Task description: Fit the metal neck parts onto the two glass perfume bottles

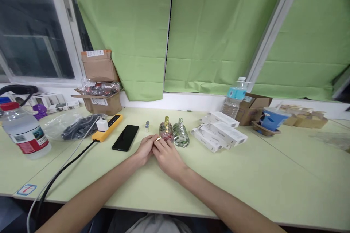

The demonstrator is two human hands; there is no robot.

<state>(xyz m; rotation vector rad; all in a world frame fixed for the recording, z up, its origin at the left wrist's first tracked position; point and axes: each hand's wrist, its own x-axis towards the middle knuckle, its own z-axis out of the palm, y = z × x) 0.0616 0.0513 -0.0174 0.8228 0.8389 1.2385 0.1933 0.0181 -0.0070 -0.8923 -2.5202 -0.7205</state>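
Note:
My left hand (pixel 146 149) and my right hand (pixel 167 156) meet above the table, fingers pinched together. A small gold-coloured glint (pixel 158 139) shows at the fingertips; what they hold is mostly hidden. Just beyond the fingers stands a clear ribbed ornament with a gold-coloured top and reddish base (pixel 166 129), its lower front partly covered by my right hand. Beside it, on the right, is a similar ornament with a silver top and greenish tint (pixel 181 134). Several small silver cylinders (pixel 147 126) stand to the left, beyond my left hand.
A black phone (pixel 125 138) and a yellow power strip (pixel 108 128) lie left. White boxes (pixel 220 131) are piled right, before a water bottle (pixel 234 98). Farther out are a blue cup (pixel 272 119), a red-capped bottle (pixel 26 133) and an open carton (pixel 102 105).

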